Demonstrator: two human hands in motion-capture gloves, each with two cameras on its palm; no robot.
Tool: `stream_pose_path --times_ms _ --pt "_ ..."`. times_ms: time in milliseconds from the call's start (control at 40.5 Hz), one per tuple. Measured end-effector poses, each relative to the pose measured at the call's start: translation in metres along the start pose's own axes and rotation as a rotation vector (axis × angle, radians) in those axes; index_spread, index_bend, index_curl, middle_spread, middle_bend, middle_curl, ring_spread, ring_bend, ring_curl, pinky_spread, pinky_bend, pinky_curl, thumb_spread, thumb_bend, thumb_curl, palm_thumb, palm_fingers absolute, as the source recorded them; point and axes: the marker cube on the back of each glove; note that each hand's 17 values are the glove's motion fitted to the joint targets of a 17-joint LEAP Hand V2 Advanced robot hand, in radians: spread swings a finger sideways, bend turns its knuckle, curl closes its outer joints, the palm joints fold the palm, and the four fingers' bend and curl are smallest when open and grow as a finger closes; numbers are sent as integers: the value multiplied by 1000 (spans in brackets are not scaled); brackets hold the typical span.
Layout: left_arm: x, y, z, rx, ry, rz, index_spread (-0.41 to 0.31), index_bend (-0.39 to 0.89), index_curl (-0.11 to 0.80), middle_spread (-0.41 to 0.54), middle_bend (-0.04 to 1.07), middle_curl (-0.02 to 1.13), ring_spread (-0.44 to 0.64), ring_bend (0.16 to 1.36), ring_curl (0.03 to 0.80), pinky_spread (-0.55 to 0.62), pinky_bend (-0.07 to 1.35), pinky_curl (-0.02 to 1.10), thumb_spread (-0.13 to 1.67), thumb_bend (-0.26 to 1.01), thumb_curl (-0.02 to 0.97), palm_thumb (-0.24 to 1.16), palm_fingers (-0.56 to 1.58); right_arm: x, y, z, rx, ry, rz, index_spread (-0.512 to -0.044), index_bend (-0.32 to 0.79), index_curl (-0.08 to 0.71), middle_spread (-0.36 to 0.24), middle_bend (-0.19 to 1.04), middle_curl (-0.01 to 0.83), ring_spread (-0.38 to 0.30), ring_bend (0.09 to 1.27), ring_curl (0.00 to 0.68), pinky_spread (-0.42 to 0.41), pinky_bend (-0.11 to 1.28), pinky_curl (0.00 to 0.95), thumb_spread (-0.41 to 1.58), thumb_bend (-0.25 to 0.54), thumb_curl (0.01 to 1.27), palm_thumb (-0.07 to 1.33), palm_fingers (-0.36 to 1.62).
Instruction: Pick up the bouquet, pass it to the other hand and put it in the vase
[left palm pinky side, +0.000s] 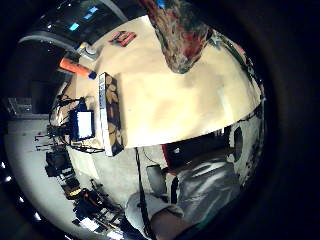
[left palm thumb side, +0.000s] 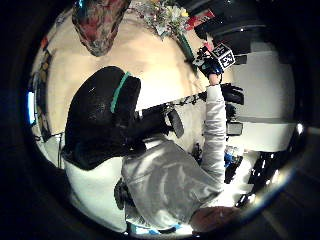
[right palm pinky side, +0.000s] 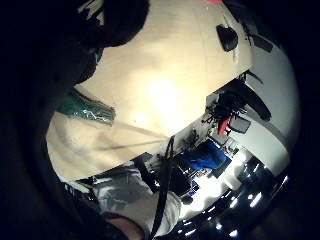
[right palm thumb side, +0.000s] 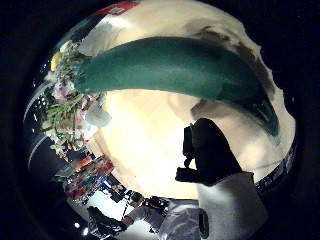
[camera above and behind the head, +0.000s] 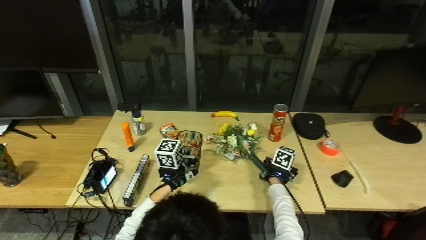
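The bouquet of pale flowers with its dark green wrapped stem (camera above and behind the head: 238, 145) lies on the light wooden worktop (camera above and behind the head: 219, 187), blooms toward the far edge and stem running back to the right hand (camera above and behind the head: 278, 172) near the front edge. From that hand's thumb side palm view the green stem (right palm thumb side: 175, 67) fills the space just off the palm, but I cannot tell whether its fingers are clasped round it or only resting over it. The left hand (camera above and behind the head: 174, 172) hovers beside the tall patterned vase (camera above and behind the head: 190, 144), and its fingers cannot be made out either.

The risk I see: lifted by the stem's end, the heavy flower head could droop and slip at the hand-over. The left hand is also close enough to the vase to knock it over, and the blooms could catch on its rim.

Counted: one bouquet, one vase, two gloved hands, one red cylindrical can (camera above and behind the head: 277, 122) and one yellow banana (camera above and behind the head: 225, 115) by the far edge.
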Motion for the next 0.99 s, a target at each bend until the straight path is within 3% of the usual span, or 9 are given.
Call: stream_pose_path --times_ms 198,296,519,618,642,667,791,889,988 --pt "2 -2 -1 4 17 2 79 154 282 297 183 318 422 554 245 379 391 333 1240 -15 285 326 109 -2 -4 10 37 17 9 -107 79 131 -7 338 428 -65 674 383 51 659 348 1059 3 409 702 661" --pt "4 -2 0 1 15 6 79 157 287 298 183 318 422 553 246 379 389 335 1240 -15 287 325 110 -4 -4 10 115 29 25 -165 170 171 -45 345 431 -114 617 367 5 627 337 1047 10 408 767 797" --pt "6 2 3 -18 4 8 70 162 297 298 180 316 423 549 247 379 383 338 1241 -15 289 325 114 -6 3 9 3 82 42 -219 273 278 -113 299 436 -180 474 350 -57 495 320 1084 31 404 885 941" --pt "4 0 3 -17 6 7 68 163 302 298 179 315 423 546 247 380 380 339 1241 -15 290 324 116 -7 -2 5 44 19 37 -231 258 307 -140 302 445 -200 454 357 -85 452 318 1135 49 403 933 1036" --pt "4 0 3 -17 8 8 68 169 305 297 181 316 423 543 247 380 377 338 1241 -15 290 324 120 -6 -4 5 58 6 37 -231 256 312 -134 259 433 -197 416 342 -74 448 313 1122 27 395 911 973" --pt "5 0 2 -17 9 8 68 168 306 297 180 316 423 542 246 380 375 338 1241 -15 290 324 121 -5 -6 4 76 -8 37 -230 170 300 -164 369 473 -216 511 382 -142 469 328 1153 50 400 945 1224" --pt "7 0 0 -25 11 9 62 171 313 297 177 315 423 537 246 377 370 339 1241 -15 291 324 125 0 -11 2 260 -94 22 -233 85 280 -194 464 511 -233 676 432 -240 577 369 1192 44 389 958 1389" --pt "9 -3 -1 -44 32 26 60 174 318 297 174 313 425 535 247 376 365 339 1241 -15 292 324 129 5 -18 -8 471 -254 6 -231 284 346 -194 617 576 -221 816 495 -221 643 414 1156 -30 359 871 1591" --pt "15 -7 -7 -46 79 55 58 182 326 291 171 309 424 530 246 374 360 338 1241 -15 292 324 146 1 -10 -19 518 -497 -60 -229 407 400 -189 705 614 -215 889 538 -211 680 451 1137 -29 347 836 1552"
